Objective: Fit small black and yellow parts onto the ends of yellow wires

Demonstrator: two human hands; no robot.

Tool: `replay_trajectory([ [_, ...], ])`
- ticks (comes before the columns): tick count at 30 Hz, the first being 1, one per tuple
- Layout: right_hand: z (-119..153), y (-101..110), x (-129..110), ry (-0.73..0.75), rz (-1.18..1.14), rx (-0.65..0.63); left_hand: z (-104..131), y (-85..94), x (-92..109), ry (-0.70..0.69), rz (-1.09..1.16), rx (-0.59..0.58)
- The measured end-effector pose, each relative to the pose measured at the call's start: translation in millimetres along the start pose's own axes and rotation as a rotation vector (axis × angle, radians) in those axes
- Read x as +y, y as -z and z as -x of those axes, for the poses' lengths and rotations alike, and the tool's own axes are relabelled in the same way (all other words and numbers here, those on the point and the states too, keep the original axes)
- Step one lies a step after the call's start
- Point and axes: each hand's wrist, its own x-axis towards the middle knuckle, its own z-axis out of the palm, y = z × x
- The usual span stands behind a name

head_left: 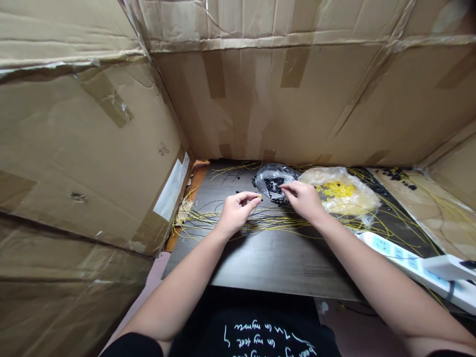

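Note:
My left hand (238,210) is closed in a pinch over the dark table, with a tiny yellow and black piece (259,198) at its fingertips. At the near edge of a clear plastic bag of small black parts (273,186), my right hand (303,198) has its thumb and fingers together; what they hold, if anything, is too small to make out. Right of that hand lies another clear bag with small yellow parts (339,189). Long yellow and black wires (203,216) run across the table beneath both hands.
Tall cardboard walls (260,104) surround the table (267,263) at the back and sides. A white power strip (394,255) with a plug lies at the right. More black parts (399,176) are scattered on cardboard at the back right.

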Motion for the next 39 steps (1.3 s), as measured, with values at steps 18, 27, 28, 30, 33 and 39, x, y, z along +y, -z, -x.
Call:
replay_trajectory([
  [18, -63, -48, 19, -0.011, 0.47, -0.478, -6, 6.9, -10, -0.035, -0.127, 0.079],
  [27, -66, -50, 15, -0.015, 0.431, -0.472, -3, 4.6, -6, -0.04, -0.106, 0.095],
  [28, -67, -50, 15, -0.011, 0.426, -0.472, -3, 4.4, -6, -0.043, -0.11, 0.097],
  [30, -68, -49, 15, 0.006, 0.412, -0.481, -3, 4.2, -6, -0.046, -0.118, 0.101],
  [33, -71, -44, 14, 0.043, 0.4, -0.509, -3, 4.5, -7, -0.047, -0.122, 0.11],
  [39, -74, -38, 11, -0.015, 0.53, -0.49, -3, 4.3, -6, -0.05, -0.132, 0.114],
])
